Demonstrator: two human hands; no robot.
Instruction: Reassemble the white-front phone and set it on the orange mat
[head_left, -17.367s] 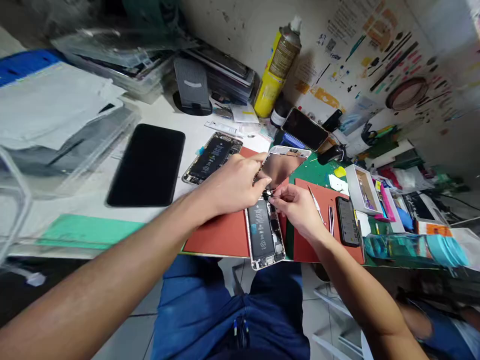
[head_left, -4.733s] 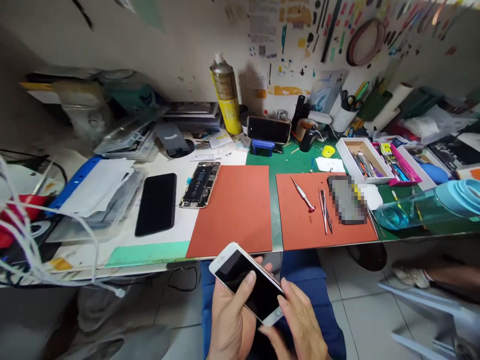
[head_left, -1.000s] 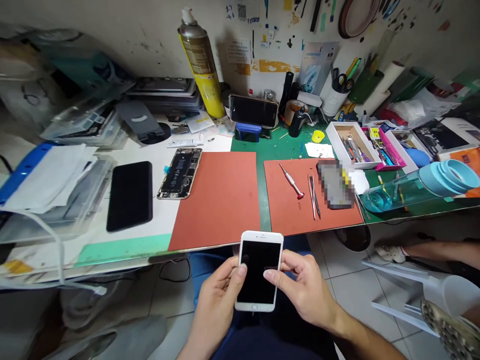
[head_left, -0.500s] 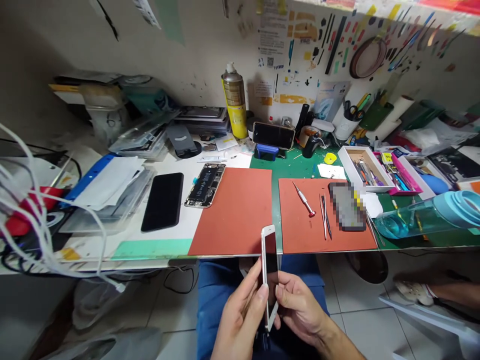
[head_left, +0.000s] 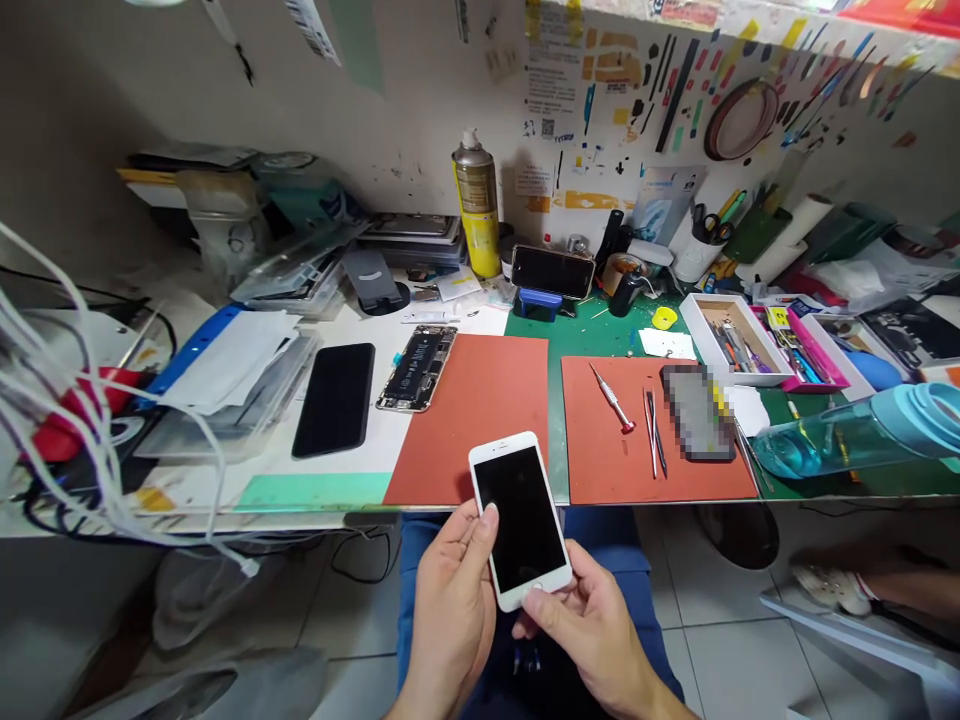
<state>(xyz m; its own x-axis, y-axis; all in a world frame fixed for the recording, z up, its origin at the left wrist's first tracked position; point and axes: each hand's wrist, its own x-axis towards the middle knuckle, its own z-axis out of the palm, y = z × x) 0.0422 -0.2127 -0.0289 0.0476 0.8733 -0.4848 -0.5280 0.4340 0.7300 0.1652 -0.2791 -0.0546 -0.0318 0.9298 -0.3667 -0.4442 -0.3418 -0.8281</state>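
Phone (head_left: pixel 523 520), white-framed and dark-screened, is sitting right in the middle of the action, and both hands are gripping it! Left hand (head_left: pixel 454 580) is clasping the left edge, its thumb pressing over the rim onto the glass. Right hand (head_left: pixel 592 625) is closing on the bottom right corner, its thumb resting by the home button, while fingers underneath are hiding from view. The whole thing is tilting, its top leaning left, floating above the lap at the bench's near edge and overlapping the left mat (head_left: pixel 472 410) in view.

Over on the right mat (head_left: pixel 592 475), a screwdriver (head_left: pixel 613 398) is lying at a slant, tweezers (head_left: pixel 651 435) are resting just right of it, and a blurred-out device (head_left: pixel 697 412) is taking the far right spot. Swinging left now: an opened phone (head_left: pixel 420 370) is showing its battery beside the left mat, with a black slab (head_left: pixel 335 400) lying further left. At the far side, a yellow can (head_left: pixel 478 210) is standing upright, and another phone (head_left: pixel 553 272) is leaning sideways on a blue stand (head_left: pixel 538 304)
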